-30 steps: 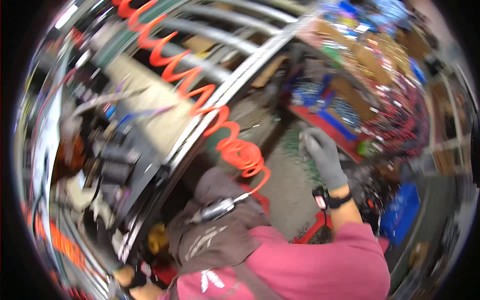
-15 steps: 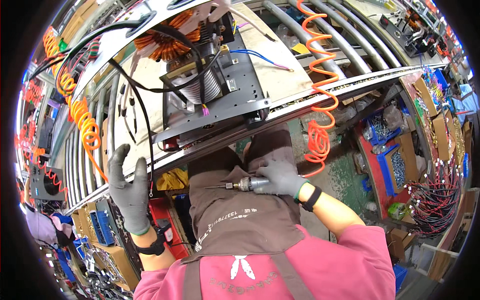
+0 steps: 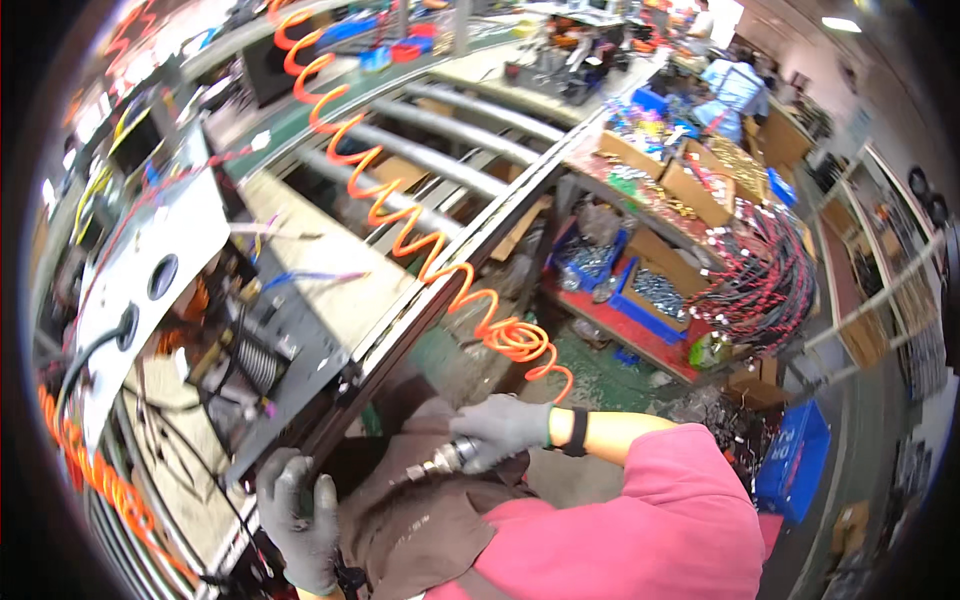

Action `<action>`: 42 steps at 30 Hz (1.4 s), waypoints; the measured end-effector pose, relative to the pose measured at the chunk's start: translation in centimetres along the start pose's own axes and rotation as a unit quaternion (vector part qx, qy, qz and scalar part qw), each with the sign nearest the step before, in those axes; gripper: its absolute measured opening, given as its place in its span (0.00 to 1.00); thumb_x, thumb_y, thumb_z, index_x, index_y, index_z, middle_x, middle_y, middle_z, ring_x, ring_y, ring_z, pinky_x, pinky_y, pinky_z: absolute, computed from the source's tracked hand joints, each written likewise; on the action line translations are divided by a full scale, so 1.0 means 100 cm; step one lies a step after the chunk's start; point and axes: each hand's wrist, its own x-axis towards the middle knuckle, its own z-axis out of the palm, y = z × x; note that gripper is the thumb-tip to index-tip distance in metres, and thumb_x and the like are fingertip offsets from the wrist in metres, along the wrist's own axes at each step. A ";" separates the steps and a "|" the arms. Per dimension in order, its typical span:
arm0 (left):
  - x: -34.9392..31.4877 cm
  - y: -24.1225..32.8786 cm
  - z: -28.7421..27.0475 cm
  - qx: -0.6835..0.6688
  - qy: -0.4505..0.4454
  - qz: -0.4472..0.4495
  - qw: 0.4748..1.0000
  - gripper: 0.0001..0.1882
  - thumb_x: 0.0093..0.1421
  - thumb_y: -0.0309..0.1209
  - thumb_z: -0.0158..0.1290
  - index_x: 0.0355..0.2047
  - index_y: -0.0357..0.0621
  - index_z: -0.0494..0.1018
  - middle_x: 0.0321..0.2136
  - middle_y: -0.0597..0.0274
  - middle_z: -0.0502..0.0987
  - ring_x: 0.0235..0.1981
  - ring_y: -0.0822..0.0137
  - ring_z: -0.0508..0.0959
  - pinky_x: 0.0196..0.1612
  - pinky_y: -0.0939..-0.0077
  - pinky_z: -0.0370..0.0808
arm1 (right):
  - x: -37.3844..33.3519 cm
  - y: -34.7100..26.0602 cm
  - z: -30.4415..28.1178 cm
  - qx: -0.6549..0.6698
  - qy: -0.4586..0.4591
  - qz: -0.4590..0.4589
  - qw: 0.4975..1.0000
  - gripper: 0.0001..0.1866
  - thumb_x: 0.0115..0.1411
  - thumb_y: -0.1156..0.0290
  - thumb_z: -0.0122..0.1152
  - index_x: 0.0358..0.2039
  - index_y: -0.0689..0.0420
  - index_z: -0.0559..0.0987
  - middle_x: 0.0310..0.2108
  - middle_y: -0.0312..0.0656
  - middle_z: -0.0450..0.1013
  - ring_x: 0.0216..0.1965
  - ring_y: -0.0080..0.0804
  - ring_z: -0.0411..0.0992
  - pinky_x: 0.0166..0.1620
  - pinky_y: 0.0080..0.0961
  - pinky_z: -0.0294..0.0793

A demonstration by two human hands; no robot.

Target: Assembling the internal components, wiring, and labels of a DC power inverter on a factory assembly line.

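My right hand (image 3: 503,432), in a grey glove, is closed around a pneumatic screwdriver (image 3: 440,461) held over my brown apron. The tool's metal nose points left; its thin bit is blurred. An orange coiled hose (image 3: 518,342) reaches down beside this hand. My left hand (image 3: 303,520), also gloved, is raised at the bench edge with fingers curved and apart, holding nothing. Beyond it, a dark metal chassis (image 3: 310,350) with a ribbed coil (image 3: 256,366) lies on a pale board (image 3: 330,257). A white panel (image 3: 187,232) with round holes stands on its left side.
Grey conveyor rollers (image 3: 440,163) run beyond the board. To the right, a shelf bench holds blue bins (image 3: 640,312) of screws, cardboard boxes (image 3: 697,188) and a bundle of red-black cables (image 3: 765,275). A blue crate (image 3: 795,460) is at the far right. Another orange coil (image 3: 105,490) hangs at left.
My view has swung to the right, so the chassis now appears farther left and the shelf bench nearer the middle. The screwdriver stays in my right hand; my left hand remains empty.
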 end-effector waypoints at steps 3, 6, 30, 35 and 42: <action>0.033 -0.005 0.038 -0.117 -0.019 -0.005 0.993 0.13 0.52 0.23 0.55 0.40 0.35 0.73 0.41 0.50 0.73 0.41 0.55 0.75 0.46 0.66 0.72 | -0.044 0.007 -0.040 0.038 0.088 -0.002 0.995 0.27 0.46 0.50 0.67 0.39 0.54 0.73 0.32 0.46 0.72 0.35 0.49 0.73 0.37 0.40 0.72; 0.060 0.004 0.079 -0.024 -0.088 0.031 0.995 0.13 0.53 0.23 0.55 0.41 0.36 0.73 0.42 0.52 0.73 0.41 0.56 0.74 0.47 0.67 0.69 | -0.080 0.006 -0.073 0.145 0.202 0.070 0.966 0.27 0.46 0.58 0.70 0.44 0.55 0.72 0.32 0.38 0.71 0.33 0.32 0.72 0.37 0.27 0.71; 0.113 0.030 0.142 -0.070 -0.269 0.177 0.944 0.12 0.52 0.25 0.59 0.38 0.41 0.76 0.37 0.50 0.77 0.38 0.53 0.78 0.42 0.68 0.75 | -0.198 0.379 -0.369 0.462 0.796 0.089 0.381 0.08 0.56 0.62 0.56 0.29 0.51 0.75 0.22 0.35 0.70 0.24 0.28 0.70 0.24 0.30 0.70; 0.161 0.113 0.192 -0.116 -0.428 0.022 0.896 0.13 0.61 0.30 0.55 0.44 0.37 0.73 0.39 0.54 0.77 0.41 0.64 0.76 0.45 0.73 0.72 | -0.163 0.280 -0.255 -0.214 0.741 0.137 0.622 0.02 0.55 0.71 0.50 0.27 0.54 0.69 0.29 0.32 0.61 0.31 0.29 0.62 0.35 0.29 0.64; 0.180 0.270 0.305 -0.099 -0.686 0.182 0.697 0.20 0.57 0.32 0.60 0.48 0.40 0.72 0.43 0.57 0.77 0.40 0.66 0.78 0.42 0.75 0.75 | -0.276 0.109 0.189 0.351 0.453 0.637 0.516 0.19 0.64 0.57 0.47 0.41 0.60 0.77 0.40 0.48 0.75 0.43 0.37 0.72 0.47 0.34 0.71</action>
